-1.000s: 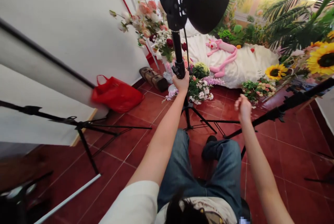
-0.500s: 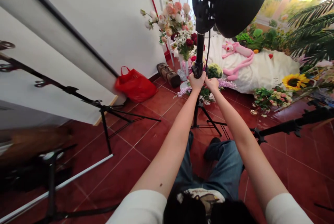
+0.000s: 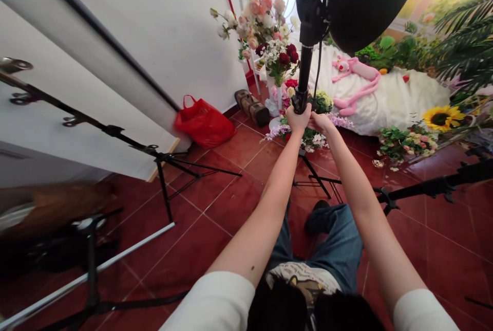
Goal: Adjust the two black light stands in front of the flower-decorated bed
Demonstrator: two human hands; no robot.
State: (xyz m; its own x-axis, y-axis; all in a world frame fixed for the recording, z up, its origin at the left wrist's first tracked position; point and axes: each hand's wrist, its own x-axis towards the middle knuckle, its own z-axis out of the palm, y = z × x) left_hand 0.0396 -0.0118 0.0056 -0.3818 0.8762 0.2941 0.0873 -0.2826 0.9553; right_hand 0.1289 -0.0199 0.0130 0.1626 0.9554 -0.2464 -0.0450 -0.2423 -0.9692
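Observation:
My left hand [image 3: 298, 118] is closed round the black pole of a light stand [image 3: 304, 75], just under its clamp collar. Close against it on the right is my right hand [image 3: 320, 122], its fingers bent in towards the pole; what they pinch is hidden. A large black lamp head [image 3: 365, 2] tops the stand, tilted to the right. From it a thin black cable [image 3: 318, 71] hangs beside the pole. The stand's legs [image 3: 314, 174] spread on the floor beyond my feet.
Flower vases [image 3: 276, 58] stand close behind the pole. A plush pink toy [image 3: 360, 71] lies on white cloth. Left are a red bag [image 3: 206, 123] and a backdrop stand [image 3: 164, 159] with splayed legs. Another black stand [image 3: 431, 189] juts in from the right over red tiles [image 3: 231, 202].
My view has shifted slightly, so most things sit a little further right. My left hand keeps its grip on the pole; the right hand's fingers have turned slightly beside it.

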